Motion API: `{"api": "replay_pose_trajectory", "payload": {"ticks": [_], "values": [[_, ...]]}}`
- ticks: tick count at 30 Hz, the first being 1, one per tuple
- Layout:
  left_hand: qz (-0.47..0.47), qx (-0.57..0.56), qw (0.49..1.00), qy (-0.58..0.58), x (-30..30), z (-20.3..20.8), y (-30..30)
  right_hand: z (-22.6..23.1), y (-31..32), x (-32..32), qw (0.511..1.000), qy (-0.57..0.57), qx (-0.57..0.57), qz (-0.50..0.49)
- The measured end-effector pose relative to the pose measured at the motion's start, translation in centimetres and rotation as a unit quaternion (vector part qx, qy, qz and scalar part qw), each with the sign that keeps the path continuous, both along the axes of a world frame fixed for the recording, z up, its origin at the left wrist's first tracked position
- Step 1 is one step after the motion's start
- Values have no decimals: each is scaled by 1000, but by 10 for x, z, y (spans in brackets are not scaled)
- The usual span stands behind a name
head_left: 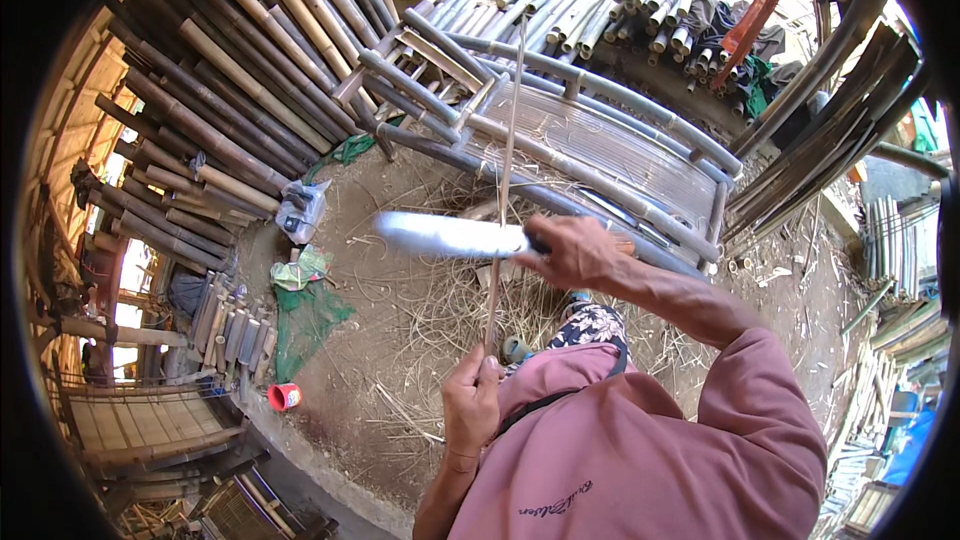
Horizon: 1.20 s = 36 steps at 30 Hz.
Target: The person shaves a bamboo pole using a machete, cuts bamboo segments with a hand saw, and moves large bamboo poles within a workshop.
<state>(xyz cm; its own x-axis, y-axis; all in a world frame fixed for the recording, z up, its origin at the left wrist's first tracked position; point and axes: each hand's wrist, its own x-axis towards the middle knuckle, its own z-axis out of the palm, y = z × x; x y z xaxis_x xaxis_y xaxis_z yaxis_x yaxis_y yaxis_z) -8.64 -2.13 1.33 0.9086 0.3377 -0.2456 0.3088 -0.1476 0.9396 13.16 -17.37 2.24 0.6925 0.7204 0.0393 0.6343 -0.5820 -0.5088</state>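
Observation:
My right hand is closed round the handle of a large knife, its broad blade pointing left and blurred by motion. The blade lies across a long thin bamboo strip; whether its edge bites into the strip I cannot tell. My left hand pinches the strip's lower end close to my lap. From there the strip runs up and away, past a bamboo bench. Thin shavings litter the ground below my hands.
Bamboo poles lean in rows at the left, and more poles lie stacked behind the bench. A red cup, a green net and a plastic bag are on the ground at left. Dark bamboo strips stand at right.

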Motion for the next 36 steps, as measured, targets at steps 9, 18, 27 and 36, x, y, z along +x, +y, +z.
{"api": "replay_pose_trajectory", "payload": {"ticks": [9, 18, 27, 36], "values": [[-5, 25, 999, -29, -17, -11, 0, -18, -10, 32, 993, -117, -2, -21], [-84, -27, 992, 92, -110, 3, 14, -36, -93, 117, 966, -56, -28, -252], [-65, -208, 965, 146, -48, -1, 30, -1, -113, 130, 922, 45, 101, -372], [-56, -255, 961, 93, 138, 20, -22, -12, -57, 25, 997, -39, 63, -19]]}}
